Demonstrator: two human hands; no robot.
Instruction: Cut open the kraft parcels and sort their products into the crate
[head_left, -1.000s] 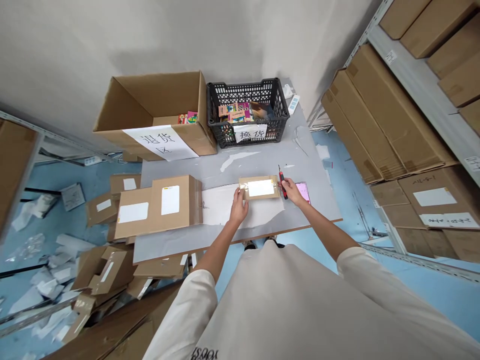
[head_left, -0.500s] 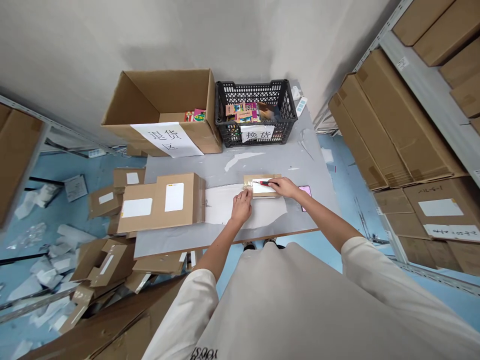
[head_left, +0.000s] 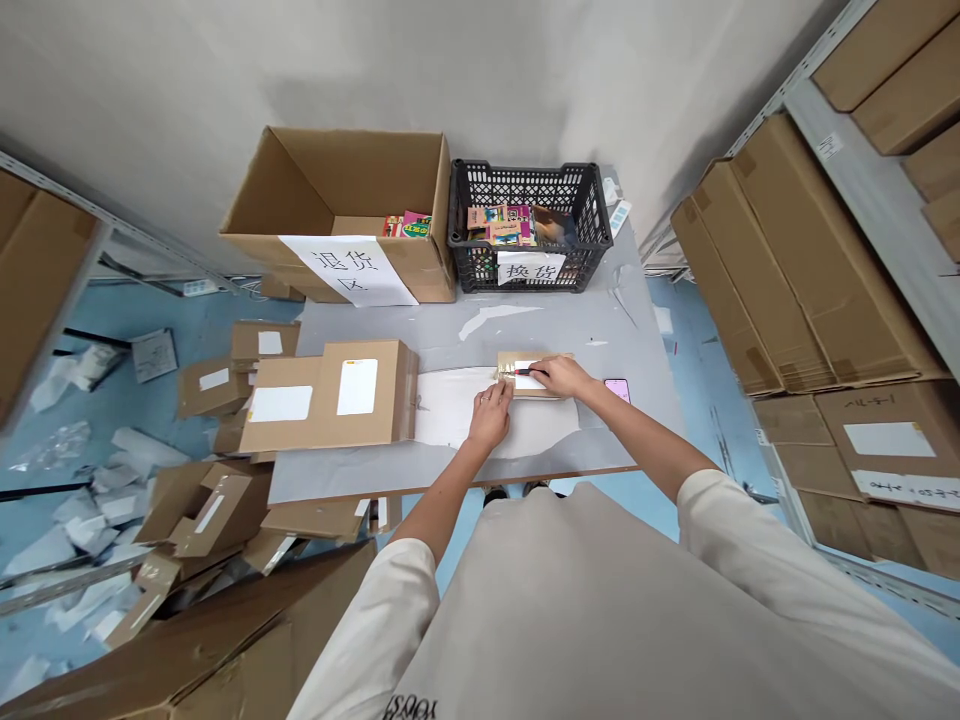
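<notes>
Small cardboard parcel (head_left: 524,384) lies on a wht sheet (head_left: 450,410), R of ctr on the gray table (head_left: 345,474), btwn its near & far edges. From where I stand, L hand (head_left: 491,410) has fingertips on the parcel's near-L corner, nothing else in its grip that I can see. R hand (head_left: 561,376) is closed round a slim red-and-blk tool (head_left: 524,372), tip over the parcel's taped L end (can't tell if it's cutting). Phone (head_left: 618,388), screen lit pink, lies past the R wrist twd the table's R edge. Labeled cartons (head_left: 367,425) sit by the L edge; open cardboard box (head_left: 352,165) & blk plastic crate (head_left: 581,270), both w/ colorful booklets, line the far edge.
</notes>
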